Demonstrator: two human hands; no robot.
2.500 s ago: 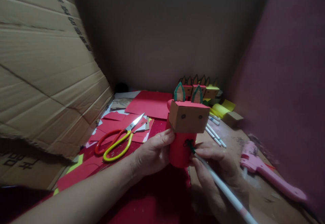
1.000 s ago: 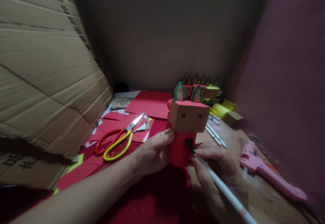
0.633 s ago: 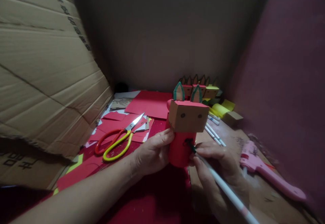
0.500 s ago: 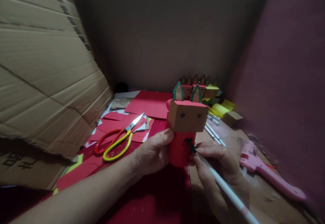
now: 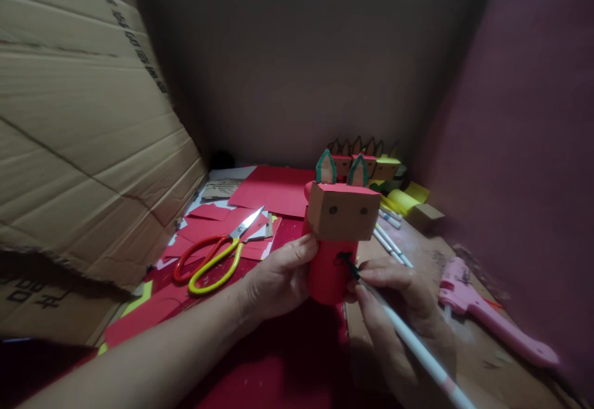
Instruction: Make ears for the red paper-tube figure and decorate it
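A paper animal figure (image 5: 325, 279) stands upright in my left hand (image 5: 285, 276), which is closed on its left side. Its body is a red paper tube, and its boxy brown head has two dark eyes, a red top and two green-edged pointed ears. My right hand (image 5: 403, 310) pinches a white marker pen (image 5: 413, 341) with a dark tip. That tip touches the front of the red tube, where a small dark drawn mark shows. Some right fingertips reach the tube's lower right edge; whether they press on it I cannot tell.
Scissors (image 5: 218, 257) with one red and one yellow handle lie at left on red paper pieces. A pink glue gun (image 5: 492, 316) rests at right. Behind stand similar figures (image 5: 366, 164), several markers (image 5: 392, 245) and a yellow paper roll (image 5: 403, 200). Cardboard (image 5: 83, 118) walls the left.
Almost nothing differs. The pen tip stays on the dark mark, and both hands keep their hold with barely any shift.
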